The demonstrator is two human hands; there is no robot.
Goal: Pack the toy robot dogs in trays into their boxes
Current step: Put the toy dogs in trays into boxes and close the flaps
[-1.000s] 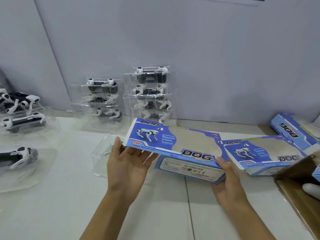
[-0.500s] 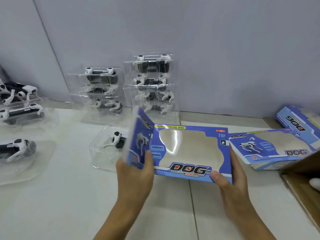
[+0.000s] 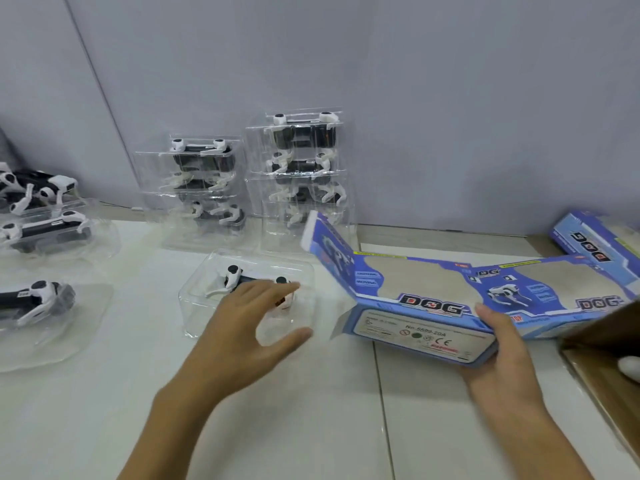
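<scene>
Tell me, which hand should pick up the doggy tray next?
Probably the left hand. It is open right over the clear tray with the toy dog, while the right hand is busy holding the blue box.

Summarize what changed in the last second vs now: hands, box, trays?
The left hand let go of the blue box and moved left, fingers spread over the clear tray holding a toy dog; whether it touches is unclear. The right hand alone grips the box, its left flap now open. The stacked trays and the second box did not move.
</scene>
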